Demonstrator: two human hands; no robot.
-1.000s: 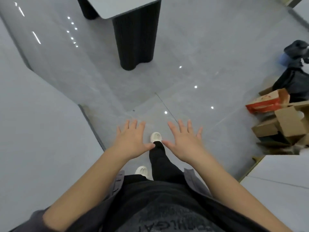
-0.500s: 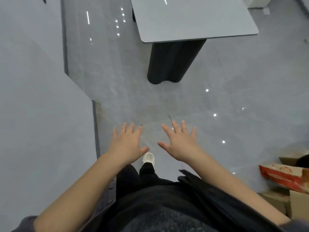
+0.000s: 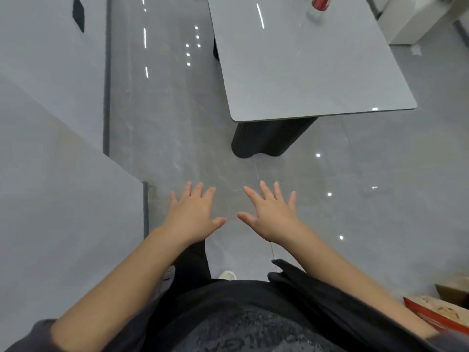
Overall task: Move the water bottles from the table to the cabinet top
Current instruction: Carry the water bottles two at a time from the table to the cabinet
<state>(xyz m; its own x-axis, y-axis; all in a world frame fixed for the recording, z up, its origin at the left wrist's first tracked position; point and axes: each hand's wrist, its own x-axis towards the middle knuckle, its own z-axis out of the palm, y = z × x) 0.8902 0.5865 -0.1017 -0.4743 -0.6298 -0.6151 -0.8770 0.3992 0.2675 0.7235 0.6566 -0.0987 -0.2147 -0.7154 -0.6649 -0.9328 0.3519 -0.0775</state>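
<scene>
Both hands, left (image 3: 193, 215) and right (image 3: 270, 215), are spread flat with fingers splayed and hold nothing, hovering over the floor well short of the table (image 3: 312, 72). The one bottle (image 3: 318, 6) in view stands at the table's far end, cut off by the frame edge, clear with a red label. It looks like thin plastic, so probably light, smooth and apt to dent; a wrap around the middle at the label should hold best.
</scene>
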